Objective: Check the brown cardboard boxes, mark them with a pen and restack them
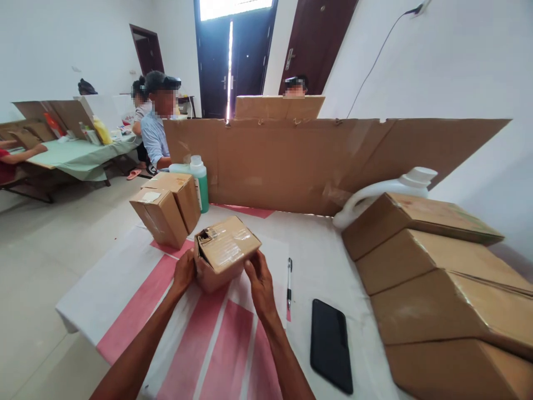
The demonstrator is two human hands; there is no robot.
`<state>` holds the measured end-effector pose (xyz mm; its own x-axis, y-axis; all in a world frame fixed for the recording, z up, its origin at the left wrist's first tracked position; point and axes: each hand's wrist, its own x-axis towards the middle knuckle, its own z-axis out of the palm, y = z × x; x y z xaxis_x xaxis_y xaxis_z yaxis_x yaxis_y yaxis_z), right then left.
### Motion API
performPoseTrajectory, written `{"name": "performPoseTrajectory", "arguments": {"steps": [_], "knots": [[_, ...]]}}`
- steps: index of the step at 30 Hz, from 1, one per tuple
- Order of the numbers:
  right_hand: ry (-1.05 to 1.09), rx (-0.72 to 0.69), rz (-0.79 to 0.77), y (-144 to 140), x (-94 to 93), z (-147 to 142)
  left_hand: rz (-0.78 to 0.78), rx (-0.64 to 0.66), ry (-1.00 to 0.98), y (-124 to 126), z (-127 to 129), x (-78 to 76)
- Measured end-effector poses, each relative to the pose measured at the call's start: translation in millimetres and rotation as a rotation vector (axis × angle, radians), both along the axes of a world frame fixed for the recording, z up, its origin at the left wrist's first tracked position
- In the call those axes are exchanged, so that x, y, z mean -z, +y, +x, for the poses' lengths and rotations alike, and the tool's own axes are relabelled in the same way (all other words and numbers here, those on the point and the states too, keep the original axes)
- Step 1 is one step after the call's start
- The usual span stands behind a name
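Between my two hands is a small brown cardboard box (231, 250) with clear tape on its top and a torn, dark hole near the top's left corner. My left hand (184, 272) grips its left side, while my right hand (260, 282) presses on the right side with the fingers partly behind the box. Just beyond it to the left stand two more cardboard boxes (164, 219), side by side. A black-and-clear pen (288, 286) lies right of my right hand, and nearer to me rests a black smartphone (331, 344).
Several cardboard boxes (449, 300) lean in a row along the right side. Behind them is a white jug (387, 189). A bottle of green liquid (200, 183) stands at the back left. A cardboard partition (291, 161) closes the table's far edge. Other people sit beyond.
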<state>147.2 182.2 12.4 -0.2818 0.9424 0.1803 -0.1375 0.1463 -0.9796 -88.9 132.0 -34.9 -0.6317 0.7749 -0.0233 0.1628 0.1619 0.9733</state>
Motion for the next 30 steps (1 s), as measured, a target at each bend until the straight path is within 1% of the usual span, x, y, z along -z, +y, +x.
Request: {"name": "performPoseTrajectory", "arguments": {"steps": [3,6,9,12,14,18,20,22,25,27,30], "knots": [[-0.074,-0.002,-0.020,15.9,11.3,-19.8,0.052,-0.051,0.054,-13.2,9.9,-1.0],[-0.079,0.045,-0.067,32.8,23.2,-34.2,0.084,-0.022,0.087,-28.9,29.9,-2.9],[-0.052,0.069,-0.119,46.6,31.9,-37.9,0.101,0.021,0.151,-40.8,50.5,-9.5],[-0.033,0.072,-0.172,46.8,37.8,-30.7,0.119,0.027,0.237,-44.5,64.7,-22.8],[-0.028,0.082,-0.209,35.8,41.5,-21.9,0.138,0.021,0.288,-43.3,71.7,-34.0],[-0.020,0.110,-0.266,-3.1,46.7,0.5,0.190,0.034,0.347,-38.4,83.1,-55.4],[-0.004,0.128,-0.281,-23.0,46.6,13.4,0.213,0.105,0.360,-36.1,84.8,-63.4],[0.006,0.149,-0.277,-41.2,45.2,27.6,0.214,0.219,0.359,-33.5,81.8,-69.2],[-0.070,0.196,-0.185,-69.4,45.0,48.7,0.202,0.365,0.297,-27.7,72.1,-75.9],[-0.176,0.269,-0.084,-91.0,48.4,59.3,0.200,0.435,0.218,-23.7,68.4,-80.1],[-0.304,0.391,0.095,-123.6,56.5,67.0,0.169,0.524,0.100,-23.8,73.3,-85.9]]}}
